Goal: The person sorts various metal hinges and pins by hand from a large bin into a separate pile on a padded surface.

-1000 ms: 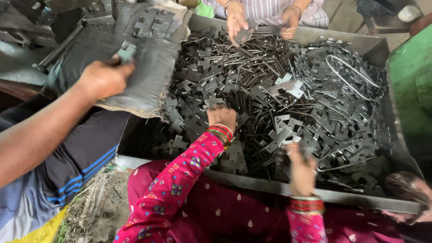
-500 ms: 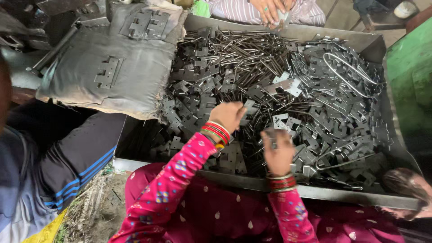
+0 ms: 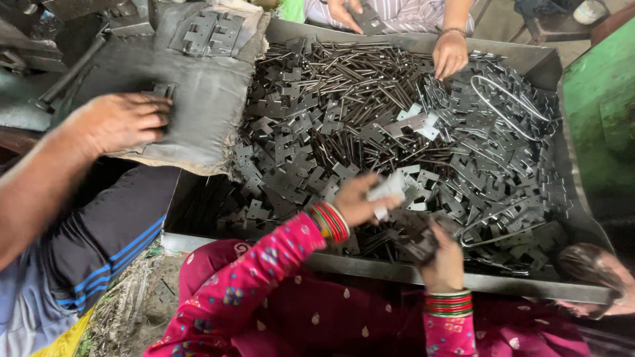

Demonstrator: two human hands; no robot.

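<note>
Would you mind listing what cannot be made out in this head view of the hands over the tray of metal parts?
- Left hand: holds a pale metal piece; its shape is motion-blurred.
- Right hand: grips dark parts; fingers and blur hide how many.
- Tray: its floor is buried under hinge plates and pins.
- Co-worker's far hand: cut by the top edge.

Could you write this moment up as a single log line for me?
left hand: holds pale hinge leaf | right hand: grips dark hinge pieces | both over metal tray of hinge leaves and pins
</note>
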